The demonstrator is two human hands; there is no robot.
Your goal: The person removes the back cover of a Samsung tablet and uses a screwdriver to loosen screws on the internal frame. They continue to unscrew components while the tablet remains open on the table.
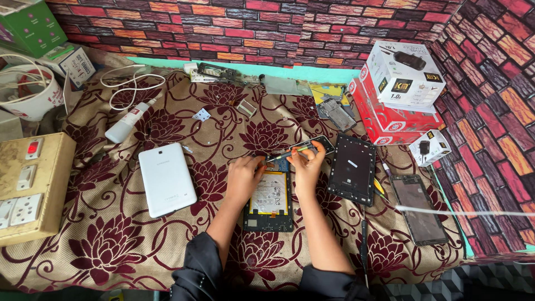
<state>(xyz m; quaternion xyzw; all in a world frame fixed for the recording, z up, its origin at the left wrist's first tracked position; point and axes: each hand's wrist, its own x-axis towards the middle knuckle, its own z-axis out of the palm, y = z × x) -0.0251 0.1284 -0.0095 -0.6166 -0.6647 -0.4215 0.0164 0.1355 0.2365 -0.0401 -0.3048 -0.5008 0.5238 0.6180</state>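
Floral-clothed desk [111,245] beneath brick-patterned walls: left hand [244,177] presses flat beside the opened tablet [269,202], lying lengthwise toward the person, while right hand [308,167] grips a screwdriver [290,151] over its top edge.

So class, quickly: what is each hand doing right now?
Left hand: rests on the opened tablet, holding nothing visible.
Right hand: closed around a green-handled screwdriver.

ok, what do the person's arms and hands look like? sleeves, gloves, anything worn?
Both hands are bare: left hand, right hand. No gloves, and no rings or watch that I can make out. Forearms are uncovered. Dark, black-looking sleeves are pushed up and bunched near the elbows on both arms; the fabric looks slightly glossy.
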